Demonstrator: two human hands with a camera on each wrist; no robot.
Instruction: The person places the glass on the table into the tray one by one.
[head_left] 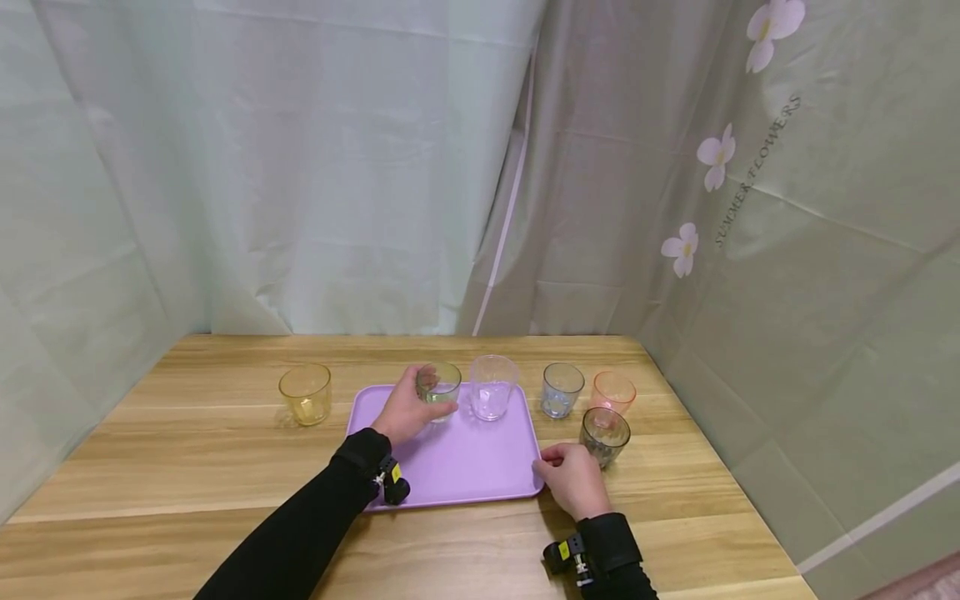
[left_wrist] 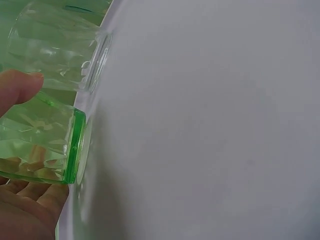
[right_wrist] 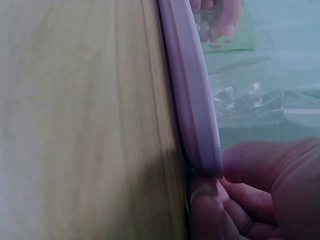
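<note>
My left hand (head_left: 408, 410) grips a green-tinted drinking glass (head_left: 444, 379) over the back of the purple tray (head_left: 465, 471). The left wrist view shows the thumb on one side of this glass and fingers on the other, its thick green base close to the tray; contact is hard to tell. Beside it, a clear drinking glass (head_left: 491, 392) stands upright at the tray's back edge. At the tray's front right corner my right hand (head_left: 576, 479) pinches the rim (right_wrist: 200, 110) between thumb and fingers. Just past that hand stands a dark grey glass (head_left: 606, 433).
Off the tray on the right, a blue-tinted glass (head_left: 561, 392) and an orange-red glass (head_left: 613, 390) stand on the wooden table (head_left: 225, 475). A yellow glass (head_left: 306, 396) stands left of the tray. Curtains (head_left: 360, 183) hang behind and beside the table.
</note>
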